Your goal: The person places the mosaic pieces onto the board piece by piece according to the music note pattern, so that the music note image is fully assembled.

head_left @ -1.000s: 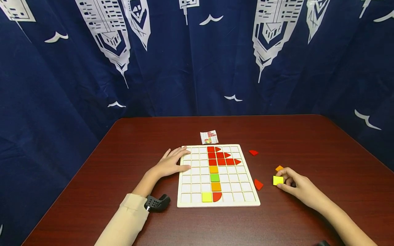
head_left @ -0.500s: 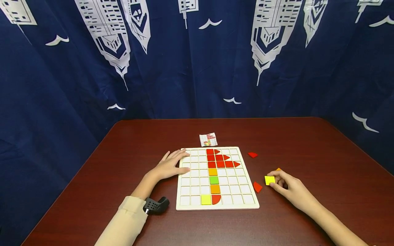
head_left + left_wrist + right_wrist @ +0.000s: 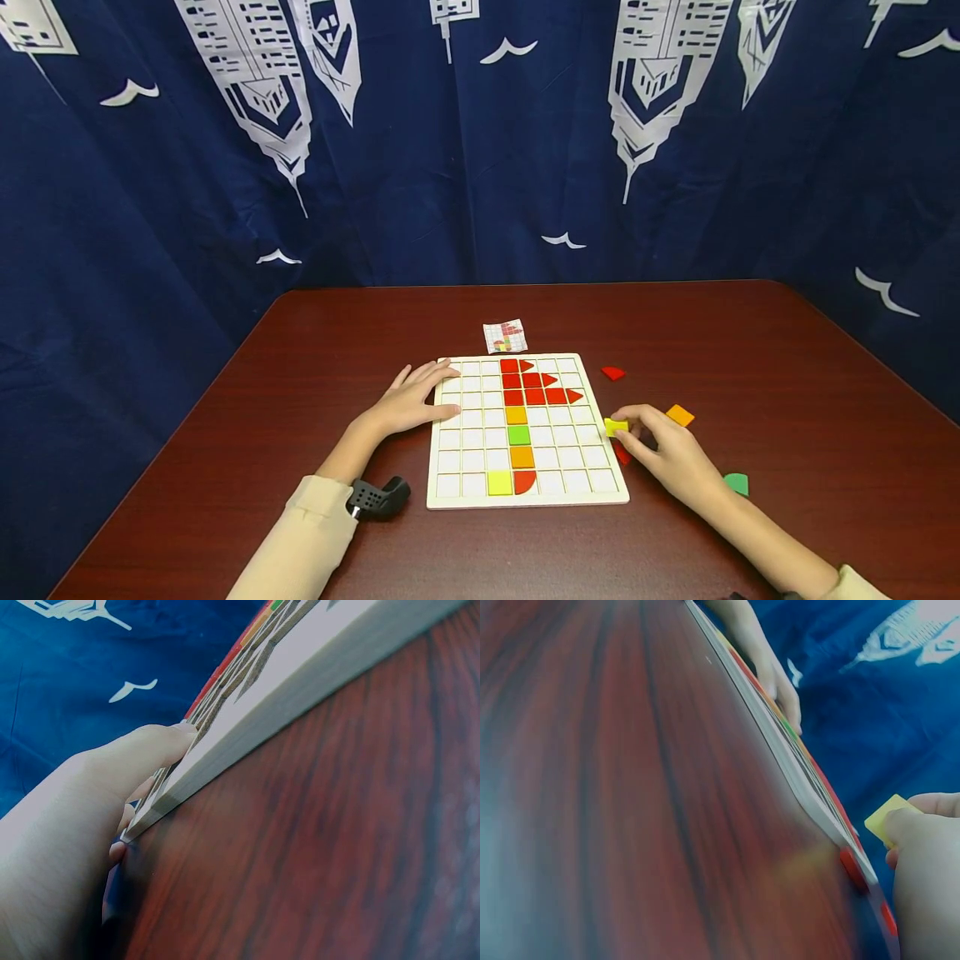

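Observation:
Between thumb and fingers my right hand (image 3: 663,450) pinches a yellow square tile (image 3: 616,427) at the right edge of the white grid board (image 3: 566,458). In the right wrist view the yellow tile (image 3: 889,819) is raised off the table. My left hand (image 3: 411,402) rests on the board's left edge, fingers spread and thumb on top. Down the board runs a column of red, orange and green tiles (image 3: 519,435), with red rows near the top. At the bottom, a yellow tile (image 3: 499,482) lies beside a red rounded tile (image 3: 524,482).
Behind the board lies a small pattern card (image 3: 506,337). To the right are a red piece (image 3: 613,372), another red piece (image 3: 622,453) partly under my right hand, an orange tile (image 3: 680,415) and a green rounded piece (image 3: 737,483). A blue curtain (image 3: 420,167) hangs beyond the table.
My right hand has moved left with the yellow tile, from beside the orange tile to the board's right edge. The orange and green pieces are now uncovered. My left hand stays put.

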The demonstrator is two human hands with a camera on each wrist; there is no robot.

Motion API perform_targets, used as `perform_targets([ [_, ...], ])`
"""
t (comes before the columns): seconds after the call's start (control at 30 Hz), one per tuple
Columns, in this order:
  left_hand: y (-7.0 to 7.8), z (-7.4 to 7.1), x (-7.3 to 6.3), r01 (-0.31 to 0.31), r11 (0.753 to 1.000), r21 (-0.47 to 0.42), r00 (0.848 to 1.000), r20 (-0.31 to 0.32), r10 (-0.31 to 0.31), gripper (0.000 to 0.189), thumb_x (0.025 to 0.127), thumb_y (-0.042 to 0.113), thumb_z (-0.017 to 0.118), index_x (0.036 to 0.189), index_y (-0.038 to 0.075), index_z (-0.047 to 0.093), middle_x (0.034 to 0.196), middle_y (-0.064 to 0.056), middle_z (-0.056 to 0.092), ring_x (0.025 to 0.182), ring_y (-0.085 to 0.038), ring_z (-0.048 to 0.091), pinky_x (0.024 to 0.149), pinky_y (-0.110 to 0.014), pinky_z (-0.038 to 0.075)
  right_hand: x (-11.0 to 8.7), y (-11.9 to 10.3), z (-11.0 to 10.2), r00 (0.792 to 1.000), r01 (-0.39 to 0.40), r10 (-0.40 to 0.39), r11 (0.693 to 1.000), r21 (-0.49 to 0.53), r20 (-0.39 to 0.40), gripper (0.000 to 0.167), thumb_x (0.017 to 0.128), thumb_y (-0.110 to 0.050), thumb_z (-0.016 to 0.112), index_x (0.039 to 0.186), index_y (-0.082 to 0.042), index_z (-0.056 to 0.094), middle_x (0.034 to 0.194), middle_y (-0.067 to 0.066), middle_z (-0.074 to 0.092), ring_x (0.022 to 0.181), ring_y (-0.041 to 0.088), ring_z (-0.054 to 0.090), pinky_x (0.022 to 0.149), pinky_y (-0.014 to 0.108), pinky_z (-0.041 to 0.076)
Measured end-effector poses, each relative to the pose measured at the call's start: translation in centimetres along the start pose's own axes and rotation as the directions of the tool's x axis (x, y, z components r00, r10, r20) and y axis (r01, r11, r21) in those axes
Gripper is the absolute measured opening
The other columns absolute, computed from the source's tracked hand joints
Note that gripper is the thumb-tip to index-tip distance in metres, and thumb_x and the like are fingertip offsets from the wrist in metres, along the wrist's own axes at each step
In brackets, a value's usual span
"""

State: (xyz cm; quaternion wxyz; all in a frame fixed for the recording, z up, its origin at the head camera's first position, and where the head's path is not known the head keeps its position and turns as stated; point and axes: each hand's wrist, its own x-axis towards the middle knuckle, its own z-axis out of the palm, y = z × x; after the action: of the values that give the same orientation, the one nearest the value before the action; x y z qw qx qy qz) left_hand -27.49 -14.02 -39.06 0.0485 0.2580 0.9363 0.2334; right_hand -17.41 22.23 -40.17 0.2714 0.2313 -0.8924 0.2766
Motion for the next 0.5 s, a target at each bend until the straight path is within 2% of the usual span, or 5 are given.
perform_targets([
  [0.2, 0.0, 0.0, -0.1, -0.002, 1.000, 0.001, 1.000, -0.004, 0.002, 0.062, 0.083, 0.052, 0.054, 0.136, 0.025, 0.038, 0.152, 0.001, 0.020, 0.142, -0.021, 0.012, 0.114, -0.050, -0.003, 1.0, -1.9, 1.8, 0.997, 0.074, -0.074, 0.995, 0.066, -0.005, 0.031, 0.072, 0.000, 0.072, 0.095, -0.014, 0.057, 0.076, -0.014, 0.049, 0.068, -0.004, 0.043, 0.056, 0.011, 0.038],
  [0.33, 0.1, -0.1, -0.1, 0.002, 1.000, 0.002, 1.000, -0.005, -0.002, 0.062, 0.083, 0.052, 0.055, 0.136, 0.025, 0.037, 0.152, 0.001, 0.020, 0.142, -0.020, 0.012, 0.114, -0.049, -0.004, 1.7, -3.1, 3.0, 0.993, 0.116, -0.116, 0.987, 0.107, -0.006, 0.031, 0.072, 0.000, 0.072, 0.096, -0.013, 0.057, 0.081, -0.010, 0.056, 0.068, -0.005, 0.045, 0.057, 0.013, 0.042],
  [0.5, 0.1, -0.1, -0.1, -0.001, 1.000, 0.003, 1.000, -0.003, 0.001, 0.063, 0.083, 0.053, 0.054, 0.136, 0.024, 0.037, 0.152, -0.001, 0.021, 0.142, -0.021, 0.013, 0.114, -0.050, -0.003, 2.2, -4.5, 4.1, 0.991, 0.130, -0.133, 0.980, 0.149, 0.010, 0.030, 0.074, -0.001, 0.071, 0.097, -0.012, 0.056, 0.085, -0.007, 0.059, 0.070, -0.003, 0.047, 0.059, 0.015, 0.044],
])
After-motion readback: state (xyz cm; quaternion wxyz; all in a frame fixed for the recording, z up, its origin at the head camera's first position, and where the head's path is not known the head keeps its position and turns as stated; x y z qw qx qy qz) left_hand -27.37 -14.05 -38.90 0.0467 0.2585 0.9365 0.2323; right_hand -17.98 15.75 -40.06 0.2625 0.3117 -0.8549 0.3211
